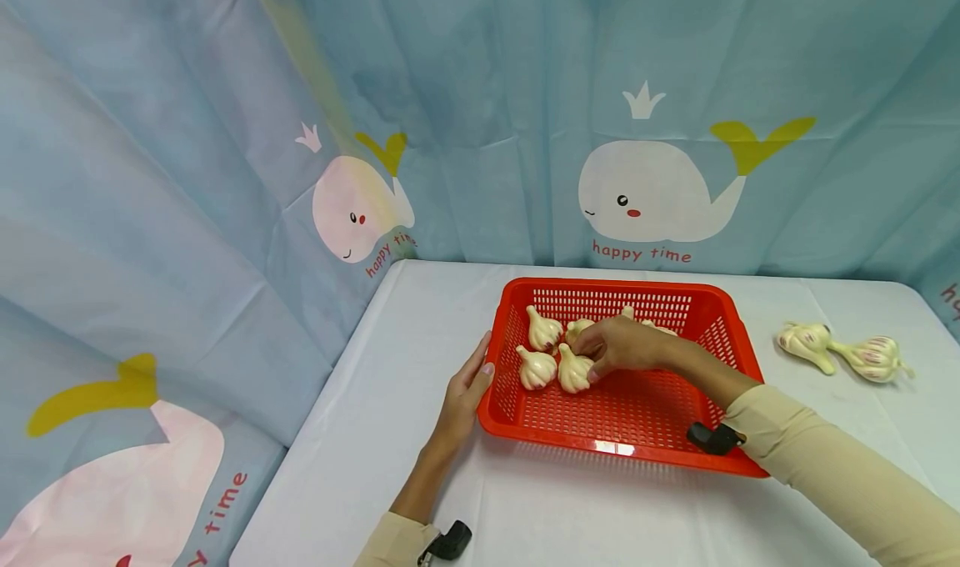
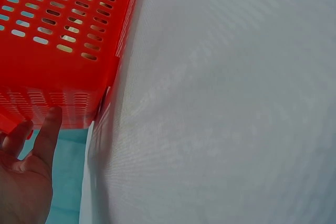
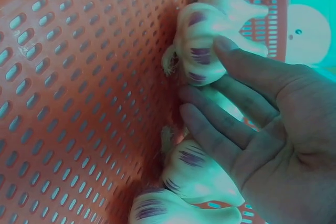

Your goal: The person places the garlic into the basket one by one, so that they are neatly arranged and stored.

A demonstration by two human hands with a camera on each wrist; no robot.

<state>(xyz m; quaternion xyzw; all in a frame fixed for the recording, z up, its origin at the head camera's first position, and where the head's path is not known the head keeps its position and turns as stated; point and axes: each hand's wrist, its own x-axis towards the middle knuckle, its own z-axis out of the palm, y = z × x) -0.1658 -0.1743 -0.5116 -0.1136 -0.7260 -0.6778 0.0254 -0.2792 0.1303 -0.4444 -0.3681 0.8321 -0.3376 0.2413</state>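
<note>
A red plastic basket (image 1: 622,446) with slotted walls stands on the white-covered table, several garlic bulbs inside. My right hand (image 1: 626,343) reaches into it and pinches a cream garlic bulb (image 1: 573,373) with purple streaks. In the right wrist view the thumb lies on that bulb (image 3: 198,51), and the index finger is against its lower side. Other bulbs (image 1: 537,368) sit close around it, some partly hidden by the hand. My left hand (image 1: 459,400) rests against the basket's left side, its fingers fairly straight in the left wrist view, near the slotted wall (image 2: 63,72).
To the right of the basket, two garlic bulbs (image 1: 873,358) lie on the white tablecloth (image 1: 360,408). Blue curtains with whale prints (image 1: 660,192) hang behind the table and along its left side. Black wrist cameras (image 1: 714,439) are strapped at both sleeves.
</note>
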